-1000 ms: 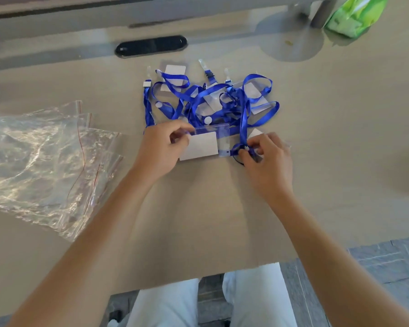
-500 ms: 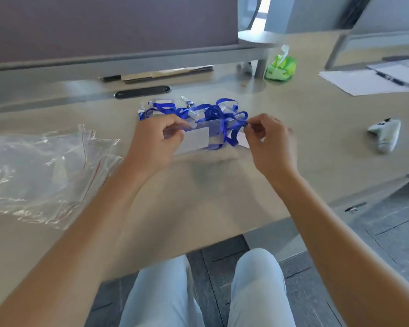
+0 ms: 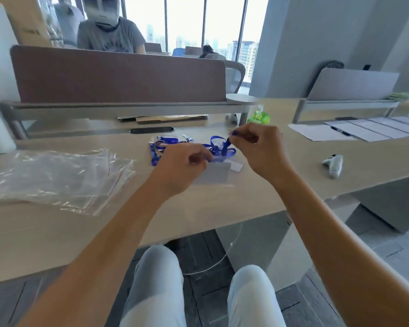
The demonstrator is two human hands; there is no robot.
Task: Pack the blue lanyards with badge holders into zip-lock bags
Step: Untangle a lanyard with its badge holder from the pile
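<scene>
Blue lanyard strap (image 3: 223,145) pinched in right hand (image 3: 260,149), clear badge holder (image 3: 219,172) pinched by left hand (image 3: 182,166), both above table (image 3: 222,208).

Both forearms are seen bare, with no sleeves, watch or rings. Light blue trousers (image 3: 156,289) are worn, and both knees are shown below.

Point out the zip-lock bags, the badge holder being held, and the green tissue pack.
zip-lock bags (image 3: 57,178), head view, middle of the clear stack.
badge holder (image 3: 216,174), head view, white card inside its clear sleeve.
green tissue pack (image 3: 259,118), head view, its front face.
</scene>
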